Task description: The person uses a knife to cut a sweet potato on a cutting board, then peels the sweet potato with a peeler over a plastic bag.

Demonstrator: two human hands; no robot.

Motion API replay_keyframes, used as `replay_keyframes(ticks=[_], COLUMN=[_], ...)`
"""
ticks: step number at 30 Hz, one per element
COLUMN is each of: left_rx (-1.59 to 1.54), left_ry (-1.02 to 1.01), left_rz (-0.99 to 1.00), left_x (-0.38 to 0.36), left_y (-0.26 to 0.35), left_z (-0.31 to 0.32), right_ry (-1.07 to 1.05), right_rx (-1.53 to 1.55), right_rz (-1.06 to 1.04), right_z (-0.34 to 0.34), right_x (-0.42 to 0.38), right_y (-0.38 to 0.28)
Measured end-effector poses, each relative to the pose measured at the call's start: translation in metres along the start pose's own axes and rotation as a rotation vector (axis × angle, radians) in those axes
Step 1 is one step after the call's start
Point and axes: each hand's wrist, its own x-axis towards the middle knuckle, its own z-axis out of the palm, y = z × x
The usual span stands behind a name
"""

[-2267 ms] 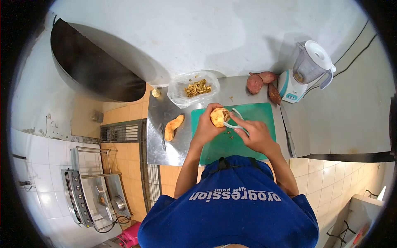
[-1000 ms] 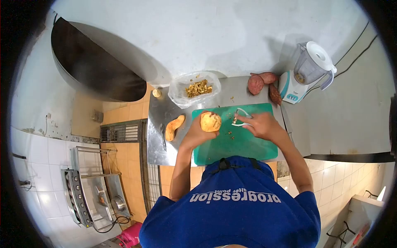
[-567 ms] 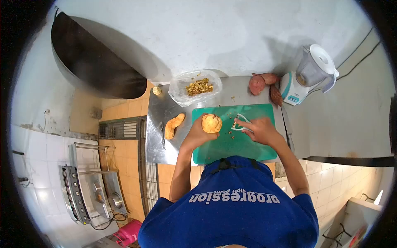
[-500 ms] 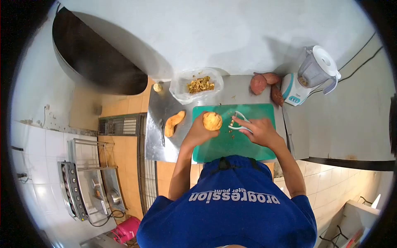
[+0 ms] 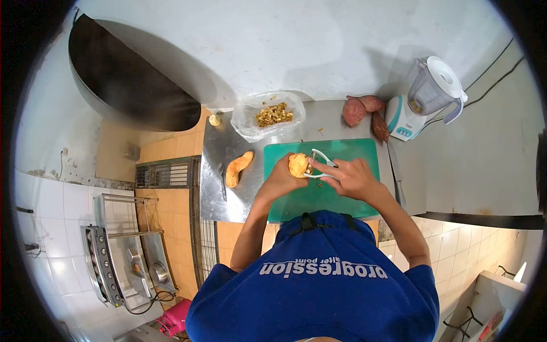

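Observation:
My left hand [image 5: 280, 178] is wrapped round a peeled, orange-yellow sweet potato [image 5: 297, 164], held over the green cutting board [image 5: 285, 209]. In my right hand [image 5: 354, 178] is a white Y-shaped peeler [image 5: 322, 153], its blade end against the right side of the sweet potato. A few small peel bits lie on the board below. To the left, another peeled sweet potato [image 5: 239, 169] rests on the steel table beside a dark-handled knife or utensil [image 5: 223, 181] that I cannot make out clearly.
A clear plastic bag [image 5: 246, 118] holding peelings [image 5: 274, 115] sits at the back. Unpeeled sweet potatoes [image 5: 354, 112] lie by a white-and-teal blender [image 5: 408, 117]. A small pale round piece [image 5: 215, 120] is at the back left corner; a long blade [image 5: 398, 188] lies right of the board.
The peeler has moved left from above the board onto the sweet potato. My left hand has shifted slightly right with the sweet potato, bringing both hands close together.

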Motion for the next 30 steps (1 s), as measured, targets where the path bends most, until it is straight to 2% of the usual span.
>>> replay_keyframes(ticks=[2,5,7,9,11,12,14,15,17,18,20,21,23,24,26,27,29,30], left_rx=[-0.012,-0.042,-0.076,-0.063,-0.046,-0.051,-0.054,0.002,0.050,0.022,-0.006,-0.003,-0.002,-0.037,-0.078,-0.040,-0.005,-0.041], left_ry=[-0.032,0.026,-0.012,0.035,0.076,0.114,0.137,0.145,0.155,0.161,0.171,0.165,0.148,0.143,0.144,0.145,0.141,0.144], left_rz=[-0.015,-0.002,0.107,0.078,0.025,0.024,0.014,0.025,0.032,0.024,0.004,-0.015,-0.037,-0.043,-0.044,-0.054,-0.087,-0.089], left_x=[-0.003,-0.009,-0.016,-0.006,-0.004,0.000,0.005,0.006,0.005,0.003,-0.003,-0.005,-0.010,-0.012,-0.012,-0.013,-0.023,-0.021], left_y=[0.007,0.029,0.054,0.046,0.027,0.016,-0.001,-0.007,-0.017,-0.020,-0.029,-0.035,-0.043,-0.044,-0.044,-0.041,-0.045,-0.049], left_z=[0.000,-0.004,-0.007,-0.012,-0.014,-0.013,-0.013,-0.014,-0.011,-0.010,-0.008,-0.007,-0.003,-0.001,0.002,0.002,0.003,0.004], right_ry=[-0.018,-0.080,-0.129,-0.193,0.200,0.206,0.177,0.174,0.329,0.323,0.161,0.157,0.334,0.336,-0.026,-0.033,0.293,0.291], right_rx=[-0.044,-0.168,-0.181,-0.220,0.092,0.088,0.449,0.451,0.931,0.930,1.239,1.244,0.861,0.858,0.912,0.909,0.673,0.671], right_rz=[-0.030,-0.090,-0.058,-0.061,-0.018,-0.012,0.193,0.206,0.343,0.342,0.486,0.493,0.616,0.627,0.865,0.860,0.627,0.628], right_z=[0.001,0.025,0.051,0.043,0.038,0.033,0.028,0.044,0.073,0.071,0.064,0.080,0.113,0.118,0.117,0.115,0.114,0.116], right_x=[-0.002,-0.011,-0.024,-0.018,-0.012,-0.008,-0.009,-0.013,-0.015,-0.019,-0.030,-0.035,-0.046,-0.053,-0.057,-0.055,-0.058,-0.060], right_y=[0.004,0.040,0.057,0.059,0.048,0.043,0.031,0.033,0.032,0.029,0.018,0.019,0.026,0.032,0.043,0.045,0.038,0.041])
